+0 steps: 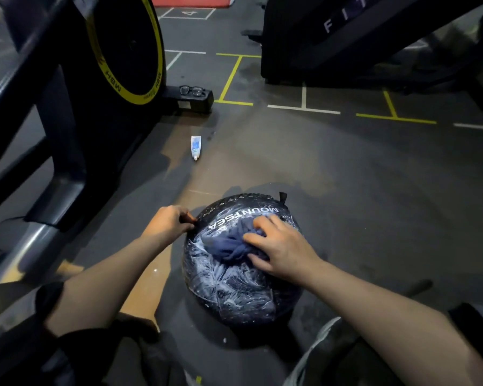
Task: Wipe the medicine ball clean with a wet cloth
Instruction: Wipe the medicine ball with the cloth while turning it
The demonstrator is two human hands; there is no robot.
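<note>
A black medicine ball (234, 285) with white lettering sits on the gym floor in front of me, its near side smeared with white foam streaks. A crumpled blue cloth (229, 245) lies on top of the ball. My right hand (279, 247) rests on the cloth with fingers curled over it, pressing it against the ball. My left hand (169, 222) pinches a small black strap at the ball's left edge. Another black tab sticks up at the ball's far side.
A white and blue tube (195, 147) lies on the floor beyond the ball. An exercise bike with a yellow-rimmed flywheel (129, 48) stands at the left, glasses (193, 90) on its base. A dark machine (346, 40) stands at the far right. Floor has taped lines.
</note>
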